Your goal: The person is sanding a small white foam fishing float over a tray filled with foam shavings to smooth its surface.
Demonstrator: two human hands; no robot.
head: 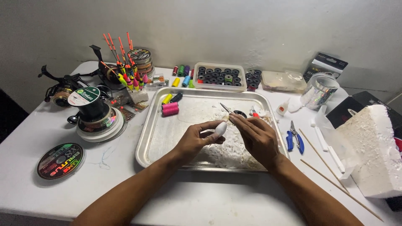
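Over a metal tray, my left hand pinches a small white egg-shaped foam piece between thumb and fingers. My right hand grips a thin knife whose blade sticks up past the fingertips, right beside the foam piece. White foam shavings lie in a heap in the tray under both hands. A pink thread spool, a yellow one and a dark one lie at the tray's far left corner.
A big white foam block stands at the right, with blue pliers and thin wooden sticks beside it. Fishing line spools, reels and orange-tipped floats crowd the left. A box of bobbins stands behind the tray.
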